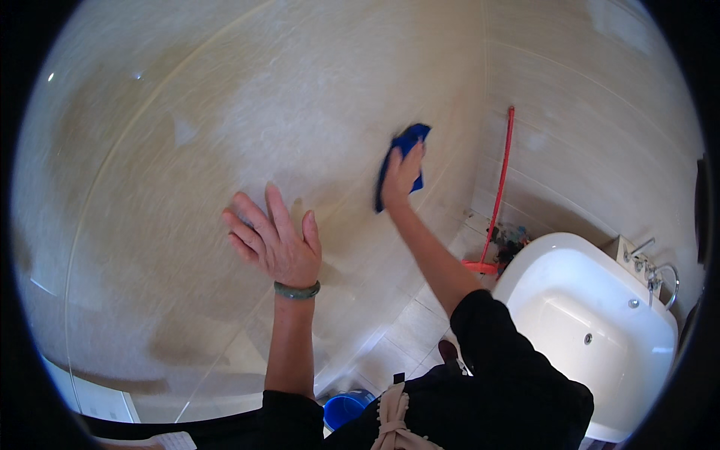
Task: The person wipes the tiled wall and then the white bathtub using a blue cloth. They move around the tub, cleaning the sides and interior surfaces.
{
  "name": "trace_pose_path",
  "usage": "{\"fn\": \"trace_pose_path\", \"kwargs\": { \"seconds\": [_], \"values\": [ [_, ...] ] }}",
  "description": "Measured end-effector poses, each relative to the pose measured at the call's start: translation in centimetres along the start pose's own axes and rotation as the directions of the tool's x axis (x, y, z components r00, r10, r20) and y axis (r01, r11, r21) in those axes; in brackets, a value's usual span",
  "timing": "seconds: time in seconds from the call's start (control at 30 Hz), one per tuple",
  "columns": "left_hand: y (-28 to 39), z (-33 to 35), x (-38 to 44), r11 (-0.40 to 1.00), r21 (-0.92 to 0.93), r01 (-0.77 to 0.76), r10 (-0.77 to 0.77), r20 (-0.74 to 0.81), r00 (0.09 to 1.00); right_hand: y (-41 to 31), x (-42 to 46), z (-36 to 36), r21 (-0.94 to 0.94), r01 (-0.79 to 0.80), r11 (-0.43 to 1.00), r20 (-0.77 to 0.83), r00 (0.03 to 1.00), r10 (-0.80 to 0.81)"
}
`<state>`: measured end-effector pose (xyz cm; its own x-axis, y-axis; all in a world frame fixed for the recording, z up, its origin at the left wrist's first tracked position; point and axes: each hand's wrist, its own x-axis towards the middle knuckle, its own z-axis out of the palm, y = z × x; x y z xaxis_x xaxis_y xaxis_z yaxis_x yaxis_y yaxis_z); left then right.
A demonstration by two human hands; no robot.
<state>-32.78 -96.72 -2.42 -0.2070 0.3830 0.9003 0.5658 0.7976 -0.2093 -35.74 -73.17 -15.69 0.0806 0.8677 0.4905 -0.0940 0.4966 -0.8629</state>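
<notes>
My right hand (403, 171) presses a dark blue cloth (415, 135) against a beige tiled wall (337, 90), its fingers laid over the fabric. Parts of the cloth stick out above and beside the hand. My left hand (281, 242) has its fingers spread at the same wall and holds nothing; a green bangle (297, 290) circles that wrist. Whether the left palm touches the tile cannot be told. The picture is slightly blurred around the right hand.
A white bathtub (596, 360) with a chrome faucet (641, 247) stands at the right. A red long-handled tool (502, 180) leans in the corner beside a dark, multicoloured heap (509, 239). A blue bucket (347, 408) sits low on the tiled floor (413, 326).
</notes>
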Motion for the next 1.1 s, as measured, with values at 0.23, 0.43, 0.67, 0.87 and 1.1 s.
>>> {"fn": "trace_pose_path", "kwargs": {
  "seconds": [0.23, 0.43, 0.67, 0.87, 1.1],
  "values": [
    [-1.7, -3.2, -1.1, 0.892, -0.44, -0.098, 0.124, 0.03, 0.992, -12.2, -14.9, -3.4, 0.013, 0.109, 0.994, 0.206, 0.972, -0.109],
    [-6.6, -5.4, -8.9, 0.797, -0.592, -0.123, 0.238, 0.121, 0.964, -15.3, -27.8, -3.8, -0.077, 0.323, 0.943, 0.247, 0.923, -0.296],
    [-10.7, -6.2, -14.3, 0.781, -0.607, -0.149, 0.304, 0.16, 0.939, -14.3, -33.0, -4.0, 0.007, 0.329, 0.944, 0.254, 0.913, -0.32],
    [-9.9, -5.7, -13.6, 0.771, -0.614, -0.17, 0.318, 0.139, 0.938, -12.8, -28.4, -4.6, 0.07, 0.35, 0.934, 0.27, 0.895, -0.356],
    [-8.7, -4.6, -18.8, 0.727, -0.681, -0.087, 0.201, 0.089, 0.976, -8.2, -25.2, -4.6, 0.015, 0.228, 0.974, 0.272, 0.936, -0.223]
  ]
}}
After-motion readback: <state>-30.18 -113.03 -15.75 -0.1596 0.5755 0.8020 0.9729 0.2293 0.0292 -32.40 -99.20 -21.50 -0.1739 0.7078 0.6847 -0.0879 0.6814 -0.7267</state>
